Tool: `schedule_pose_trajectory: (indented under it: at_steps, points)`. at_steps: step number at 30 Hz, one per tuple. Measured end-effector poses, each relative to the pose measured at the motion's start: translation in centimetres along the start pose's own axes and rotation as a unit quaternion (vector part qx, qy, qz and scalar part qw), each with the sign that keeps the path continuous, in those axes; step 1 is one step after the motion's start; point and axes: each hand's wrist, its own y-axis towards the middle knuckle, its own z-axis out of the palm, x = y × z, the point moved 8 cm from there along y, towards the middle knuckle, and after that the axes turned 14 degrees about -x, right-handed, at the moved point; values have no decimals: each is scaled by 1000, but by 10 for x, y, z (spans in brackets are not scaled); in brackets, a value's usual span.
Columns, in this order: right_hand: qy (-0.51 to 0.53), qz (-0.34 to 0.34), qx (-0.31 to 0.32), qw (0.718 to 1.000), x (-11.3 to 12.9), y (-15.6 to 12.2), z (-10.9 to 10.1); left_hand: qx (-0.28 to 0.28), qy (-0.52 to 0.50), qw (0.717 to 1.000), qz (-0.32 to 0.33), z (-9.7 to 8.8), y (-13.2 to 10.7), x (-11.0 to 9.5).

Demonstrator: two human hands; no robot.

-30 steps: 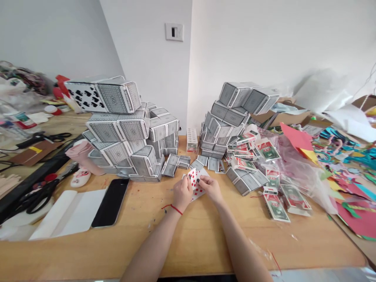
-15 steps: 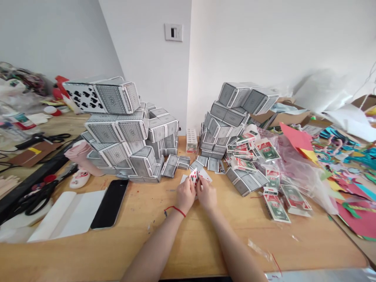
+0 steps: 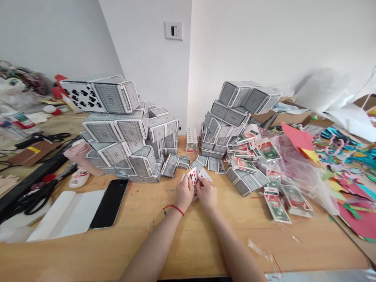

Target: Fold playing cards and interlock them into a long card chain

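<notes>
Pale walls (image 3: pixel 246 47) back a wooden desk (image 3: pixel 141 235), where both hands (image 3: pixel 184 194) pinch a red-pipped playing card (image 3: pixel 193 174) between them (lower part hidden), top corner toward the walls, long axis running roughly away from the person.

**Bright, diffuse light with wide-angle edge distortion**

Illumination is bright and even; its source lies outside the view. The right wall (image 3: pixel 279 39) appears nearly white, the left wall (image 3: pixel 53 35) flat grey. Shadows are soft, the counter (image 3: pixel 188 246) darkening slightly between the forearms (image 3: pixel 158 239). The central card boxes (image 3: pixel 129 131) are fairly crisp; toward the margins, the left-hand clutter (image 3: pixel 19 121) and coloured paper (image 3: pixel 360 219) appear stretched and smeared.
</notes>
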Motion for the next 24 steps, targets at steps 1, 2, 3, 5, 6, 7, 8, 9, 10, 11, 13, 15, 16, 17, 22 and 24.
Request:
schedule_pose_trajectory:
  at_steps: [1, 2, 3, 5, 6, 7, 8, 9, 10, 11, 13, 15, 16, 17, 22, 24]
  points:
    - [33, 24, 8, 999, -3, 1, 1, 0, -6, 1000, -12, 0, 1, 2]
    - [79, 56, 24, 995, -7, 2, 4, -3, -14, 1000, -26, -1, 3, 4]
    - [133, 91, 49, 986, -11, 3, 9, -5, -23, 999, -40, -2, 5, 7]
    - [250, 185, 105, 945, -19, 2, 19, -13, -44, 996, -73, -4, 9, 12]
    - [304, 233, 121, 916, -23, 1, 23, -16, -54, 994, -89, -5, 11, 14]
    - [351, 278, 134, 884, -26, 0, 27, -17, -63, 993, -103, -5, 12, 16]
    - [390, 317, 145, 852, -27, -3, 30, -16, -74, 991, -114, -6, 13, 17]
    - [419, 349, 157, 823, -28, -5, 32, -12, -86, 989, -121, -6, 14, 17]
    - [440, 373, 171, 799, -27, -8, 34, -6, -97, 987, -125, -5, 15, 17]
    - [453, 390, 185, 780, -26, -10, 35, 2, -108, 986, -125, -5, 15, 16]
    - [465, 399, 209, 762, -22, -14, 36, 23, -124, 984, -122, -3, 14, 13]
    - [463, 388, 220, 766, -20, -14, 37, 43, -134, 983, -118, 0, 13, 10]
    - [461, 380, 222, 771, -19, -14, 37, 50, -139, 982, -117, 0, 11, 9]
    - [459, 373, 222, 776, -20, -13, 38, 56, -142, 981, -116, 1, 10, 8]
    - [420, 324, 142, 836, -28, -5, 31, 79, -142, 980, -117, 5, 6, 6]
    - [390, 281, 101, 871, -26, 0, 24, 93, -141, 978, -120, 7, 5, 6]
